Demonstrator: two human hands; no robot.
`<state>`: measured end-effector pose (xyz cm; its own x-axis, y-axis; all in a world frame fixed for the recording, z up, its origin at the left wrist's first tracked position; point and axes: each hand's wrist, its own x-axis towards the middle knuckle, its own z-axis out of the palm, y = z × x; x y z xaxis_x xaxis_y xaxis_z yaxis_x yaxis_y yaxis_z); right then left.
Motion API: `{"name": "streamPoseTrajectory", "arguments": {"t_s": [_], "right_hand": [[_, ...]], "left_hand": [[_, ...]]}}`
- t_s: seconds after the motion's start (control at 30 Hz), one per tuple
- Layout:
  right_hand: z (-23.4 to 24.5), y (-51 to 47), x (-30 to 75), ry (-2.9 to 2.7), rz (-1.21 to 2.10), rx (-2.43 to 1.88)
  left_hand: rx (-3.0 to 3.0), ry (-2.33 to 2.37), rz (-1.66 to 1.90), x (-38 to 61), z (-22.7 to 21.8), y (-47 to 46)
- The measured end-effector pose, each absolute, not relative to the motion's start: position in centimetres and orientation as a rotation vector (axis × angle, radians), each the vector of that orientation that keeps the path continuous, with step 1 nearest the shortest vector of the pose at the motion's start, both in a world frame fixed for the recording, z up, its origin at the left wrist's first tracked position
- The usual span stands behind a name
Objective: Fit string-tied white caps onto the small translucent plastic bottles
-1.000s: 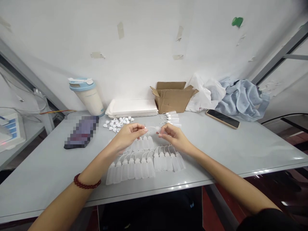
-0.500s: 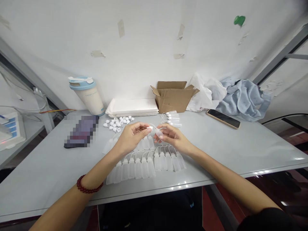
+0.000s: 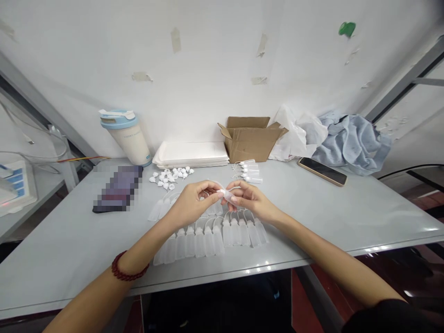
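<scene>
Between my fingers, a small translucent plastic bottle (image 3: 229,196) is held by my right hand (image 3: 251,200), its neck towards the left. My left hand (image 3: 197,199) pinches a white cap (image 3: 221,191) right at that neck; whether it is seated cannot be seen. A thin pale loop arches above the fingertips. Under and in front of my hands lie rows of similar bottles (image 3: 199,241) with looped cords at their tops. Some of the bottles further back are partly hidden by my left hand.
Loose white caps (image 3: 169,176) lie in a pile behind my left hand. Several bottles (image 3: 251,172) lie near an open cardboard box (image 3: 253,143). A white stack (image 3: 192,155), a tumbler (image 3: 128,138), a pixelated dark item (image 3: 118,189), a phone (image 3: 322,171), a plastic bag (image 3: 294,134) and blue cloth (image 3: 354,143) surround them.
My left hand has moved right and slightly down, bringing the cap from a short gap away up to the bottle's neck. My right hand has stayed nearly in place with the bottle.
</scene>
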<state>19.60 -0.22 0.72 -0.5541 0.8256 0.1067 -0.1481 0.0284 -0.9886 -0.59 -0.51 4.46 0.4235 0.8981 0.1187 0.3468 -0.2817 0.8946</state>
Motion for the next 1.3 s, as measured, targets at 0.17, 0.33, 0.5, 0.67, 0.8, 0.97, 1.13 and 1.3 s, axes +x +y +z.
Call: {"name": "streamPoseTrajectory", "arguments": {"t_s": [0.17, 0.33, 0.5, 0.67, 0.8, 0.97, 1.13, 1.3], "right_hand": [[0.9, -0.5, 19.7, -1.667, 1.549, -0.788], [1.4, -1.0, 20.1, -1.788, 1.498, -0.836], [1.5, -0.7, 20.2, -1.686, 1.648, -0.828], [1.4, -0.3, 20.5, -1.545, 1.783, -0.788], [1.5, -0.2, 20.6, -1.512, 1.832, -0.764], [1.8, -0.4, 20.5, -1.567, 1.753, -0.785], [2.1, -0.7, 20.5, -1.648, 1.692, -0.824], [2.1, -1.0, 20.1, -1.734, 1.593, -0.874]], "left_hand": [[1.910, 1.122, 0.733, -0.6, 4.7, -0.8], [1.846, 1.135, 0.604, -0.8, 4.7, -0.7], [1.844, 1.061, 0.683, -0.4, 4.3, -0.9], [2.236, 0.989, 1.009, 0.1, 3.3, -1.3], [2.263, 0.947, 1.070, 0.0, 3.3, -1.4], [1.999, 1.003, 0.888, -0.1, 4.0, -1.3], [1.950, 0.996, 0.787, -0.1, 4.0, -1.3], [1.891, 1.076, 0.701, -0.2, 3.6, -1.3]]}}
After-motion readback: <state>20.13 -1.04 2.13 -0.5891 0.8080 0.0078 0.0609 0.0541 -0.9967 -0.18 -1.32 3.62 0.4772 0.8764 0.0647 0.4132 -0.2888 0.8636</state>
